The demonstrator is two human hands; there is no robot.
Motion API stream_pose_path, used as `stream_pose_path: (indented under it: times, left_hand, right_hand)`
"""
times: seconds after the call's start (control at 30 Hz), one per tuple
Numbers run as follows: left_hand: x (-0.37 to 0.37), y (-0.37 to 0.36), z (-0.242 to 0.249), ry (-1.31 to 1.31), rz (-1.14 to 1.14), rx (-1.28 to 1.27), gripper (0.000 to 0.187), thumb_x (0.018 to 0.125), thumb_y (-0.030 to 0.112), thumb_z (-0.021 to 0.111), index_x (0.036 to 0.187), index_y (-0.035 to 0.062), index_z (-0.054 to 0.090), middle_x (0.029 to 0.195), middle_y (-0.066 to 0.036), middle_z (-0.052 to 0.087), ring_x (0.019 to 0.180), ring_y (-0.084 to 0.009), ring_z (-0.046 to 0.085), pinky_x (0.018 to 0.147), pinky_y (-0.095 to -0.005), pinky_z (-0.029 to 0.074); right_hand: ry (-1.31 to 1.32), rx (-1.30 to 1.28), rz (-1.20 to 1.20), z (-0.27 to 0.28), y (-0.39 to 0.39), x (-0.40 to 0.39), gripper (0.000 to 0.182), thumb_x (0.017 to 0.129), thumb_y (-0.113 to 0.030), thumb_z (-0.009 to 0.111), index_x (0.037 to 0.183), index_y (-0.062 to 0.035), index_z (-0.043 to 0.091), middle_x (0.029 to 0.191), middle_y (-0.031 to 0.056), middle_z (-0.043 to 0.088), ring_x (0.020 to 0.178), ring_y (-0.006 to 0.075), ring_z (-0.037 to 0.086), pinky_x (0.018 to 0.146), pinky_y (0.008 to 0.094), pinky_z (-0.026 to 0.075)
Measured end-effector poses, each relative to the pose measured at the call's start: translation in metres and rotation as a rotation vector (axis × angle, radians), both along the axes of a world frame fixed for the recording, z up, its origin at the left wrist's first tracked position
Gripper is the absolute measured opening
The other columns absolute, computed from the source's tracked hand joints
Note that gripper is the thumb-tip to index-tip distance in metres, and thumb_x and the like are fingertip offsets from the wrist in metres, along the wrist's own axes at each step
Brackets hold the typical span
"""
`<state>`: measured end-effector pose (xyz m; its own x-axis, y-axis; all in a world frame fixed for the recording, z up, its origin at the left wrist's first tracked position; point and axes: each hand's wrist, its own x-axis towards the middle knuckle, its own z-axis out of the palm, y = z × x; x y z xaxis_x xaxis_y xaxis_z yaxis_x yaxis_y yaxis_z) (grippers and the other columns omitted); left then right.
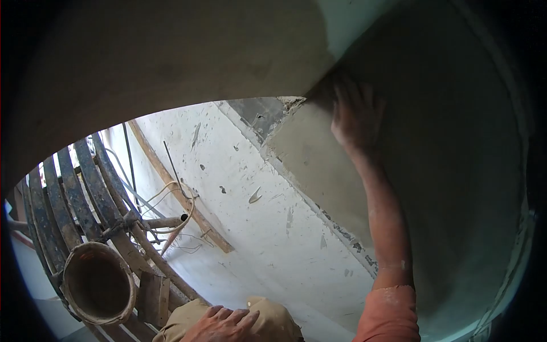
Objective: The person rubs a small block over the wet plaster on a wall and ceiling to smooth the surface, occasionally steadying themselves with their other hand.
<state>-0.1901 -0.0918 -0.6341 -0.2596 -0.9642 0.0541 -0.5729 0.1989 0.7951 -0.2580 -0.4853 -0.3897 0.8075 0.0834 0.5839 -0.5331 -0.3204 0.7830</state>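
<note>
My right hand (356, 117) reaches up along the grey-brown plastered surface (450, 171), close to the corner where it meets the dark curved surface overhead (188, 51). Its fingers look stretched out and laid against the plaster, though shadow dims them. No tool shows in it. Low in the view, my left hand (221, 326) rests over my bent knee (268, 319) in tan trousers, its fingers lying loosely with nothing in them. A rough, chipped edge (319, 208) divides the plaster from the white wall (256, 228).
At the lower left, a mortar-stained bucket (131, 296) stands on scaffold slats (74, 199). Beside it is a small wooden block (152, 299). A metal pipe (168, 222), a long wooden strip (176, 188) and loose cables (191, 202) lie between the slats and the wall.
</note>
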Motion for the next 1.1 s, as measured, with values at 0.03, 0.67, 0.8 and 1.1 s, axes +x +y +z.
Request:
stream_pose_path:
  times: [0.03, 0.67, 0.8, 1.1]
  left_hand:
    - [0.001, 0.001, 0.001, -0.002, -0.007, -0.003, 0.049, 0.1, 0.033, 0.059, 0.137, 0.0018, 0.058, 0.136, -0.018, 0.062, 0.12, -0.0367, 0.059, 0.104, -0.0451, 0.045]
    - [0.008, -0.003, 0.002, -0.061, -0.107, -0.059, 0.053, 0.105, 0.041, 0.054, 0.148, 0.0088, 0.051, 0.14, -0.013, 0.062, 0.128, -0.0324, 0.059, 0.113, -0.045, 0.042]
    - [0.006, 0.005, -0.002, -0.072, -0.093, -0.091, 0.053, 0.106, 0.041, 0.052, 0.147, 0.0085, 0.051, 0.14, -0.013, 0.062, 0.128, -0.0324, 0.059, 0.113, -0.045, 0.042]
    - [0.007, 0.008, 0.002, -0.075, -0.082, -0.119, 0.053, 0.106, 0.043, 0.052, 0.145, 0.0076, 0.053, 0.14, -0.013, 0.062, 0.128, -0.0314, 0.059, 0.114, -0.0448, 0.041]
  right_hand:
    - [0.026, 0.018, -0.034, -0.008, 0.001, 0.0, 0.045, 0.089, -0.019, 0.07, 0.133, -0.0151, 0.063, 0.138, 0.0048, 0.062, 0.117, 0.0283, 0.056, 0.095, 0.0528, 0.042]
    - [0.09, 0.011, -0.089, 0.006, -0.002, -0.004, 0.051, 0.087, -0.021, 0.072, 0.136, -0.0128, 0.062, 0.136, 0.0056, 0.063, 0.118, 0.0297, 0.057, 0.095, 0.0531, 0.043]
    - [0.154, 0.153, 0.047, -0.011, 0.01, -0.01, 0.052, 0.084, -0.02, 0.074, 0.135, -0.0136, 0.062, 0.136, 0.0047, 0.063, 0.118, 0.0284, 0.057, 0.094, 0.0533, 0.043]
    - [-0.118, -0.249, 0.02, 0.115, -0.014, -0.002, 0.049, 0.095, -0.036, 0.064, 0.141, -0.02, 0.057, 0.135, 0.008, 0.061, 0.124, 0.0366, 0.052, 0.098, 0.0633, 0.04]
